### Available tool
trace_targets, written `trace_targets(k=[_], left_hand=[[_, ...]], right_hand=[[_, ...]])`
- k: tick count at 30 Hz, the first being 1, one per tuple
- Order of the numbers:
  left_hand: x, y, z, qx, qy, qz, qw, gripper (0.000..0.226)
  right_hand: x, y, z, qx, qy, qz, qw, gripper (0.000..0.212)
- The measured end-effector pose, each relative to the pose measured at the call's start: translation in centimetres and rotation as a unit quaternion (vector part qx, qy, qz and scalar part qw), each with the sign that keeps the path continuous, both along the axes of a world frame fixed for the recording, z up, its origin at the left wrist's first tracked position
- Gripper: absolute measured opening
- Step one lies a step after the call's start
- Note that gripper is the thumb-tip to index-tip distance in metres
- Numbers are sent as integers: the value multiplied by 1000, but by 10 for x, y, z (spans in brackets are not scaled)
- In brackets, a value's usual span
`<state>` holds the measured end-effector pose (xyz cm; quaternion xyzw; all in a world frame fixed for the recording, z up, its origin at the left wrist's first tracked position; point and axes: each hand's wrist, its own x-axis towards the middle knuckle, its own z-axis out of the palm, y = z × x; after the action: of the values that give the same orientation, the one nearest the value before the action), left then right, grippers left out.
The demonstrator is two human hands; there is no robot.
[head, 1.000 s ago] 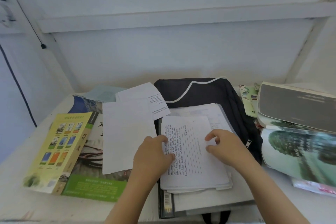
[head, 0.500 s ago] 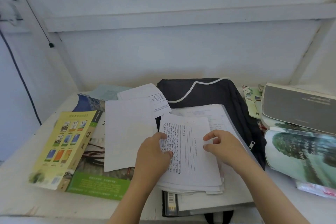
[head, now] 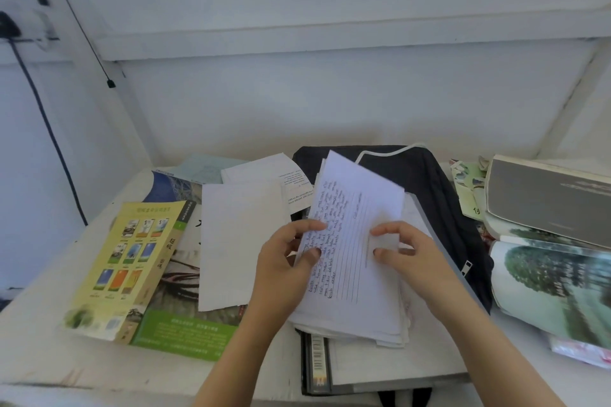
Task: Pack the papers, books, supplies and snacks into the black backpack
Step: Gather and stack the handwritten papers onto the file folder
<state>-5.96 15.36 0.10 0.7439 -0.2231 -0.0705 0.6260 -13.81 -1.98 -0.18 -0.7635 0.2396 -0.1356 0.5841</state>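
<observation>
Fingers (head: 390,230) of left hand (head: 284,264) and right hand (head: 413,254) pinching stack of papers (head: 357,274) by side edges, tilting far end up over black backpack (head: 439,195) lying flat on surface (head: 49,357). Step: gathering papers. Next likely calling for finding backpack opening, hidden here under folder (head: 380,370).

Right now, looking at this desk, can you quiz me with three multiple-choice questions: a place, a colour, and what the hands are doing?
1. Where is the yellow book? A) left of the backpack B) on the backpack C) on the floor
2. What colour is the backpack? A) red B) black C) green
3. What are the hands doing? A) resting idle B) writing with a pen C) both holding the paper stack
Answers: 1 A, it lies at the backpack's left; 2 B, black fabric; 3 C, left hand and right hand each pinch the stack.
</observation>
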Motion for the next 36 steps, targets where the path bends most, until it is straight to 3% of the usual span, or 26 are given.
trace_targets(k=[3, 9, 11, 14, 17, 20, 23, 29, 36], left_hand=[[3, 1, 5, -73, 3, -16, 997, 41], [5, -9, 15, -52, -120, -37, 991, 75], [4, -12, 19, -52, -165, -29, 985, 77], [2, -14, 28, -57, -229, -31, 971, 77], [3, -17, 41, -44, -272, -40, 961, 86], [7, -22, 50, 5, -297, -28, 954, 80], [10, -25, 49, 16, -292, -20, 956, 75], [15, -23, 22, -26, -264, -21, 964, 78], [10, -9, -18, 98, -219, -17, 971, 53]], right_hand=[[0, 0, 8, 70, -123, -1, 990, 39], [0, 7, 24, -129, -286, -15, 949, 47], [-1, 8, 29, -176, -309, -26, 934, 44], [-2, 7, 36, -231, -334, -47, 913, 56], [-2, 5, 44, -281, -337, -36, 898, 67], [0, 0, 50, -330, -304, -40, 893, 62], [1, -3, 49, -338, -286, -48, 895, 55], [-3, -3, 16, -318, -298, -5, 900, 73], [2, -5, -12, -352, -191, 18, 916, 46]])
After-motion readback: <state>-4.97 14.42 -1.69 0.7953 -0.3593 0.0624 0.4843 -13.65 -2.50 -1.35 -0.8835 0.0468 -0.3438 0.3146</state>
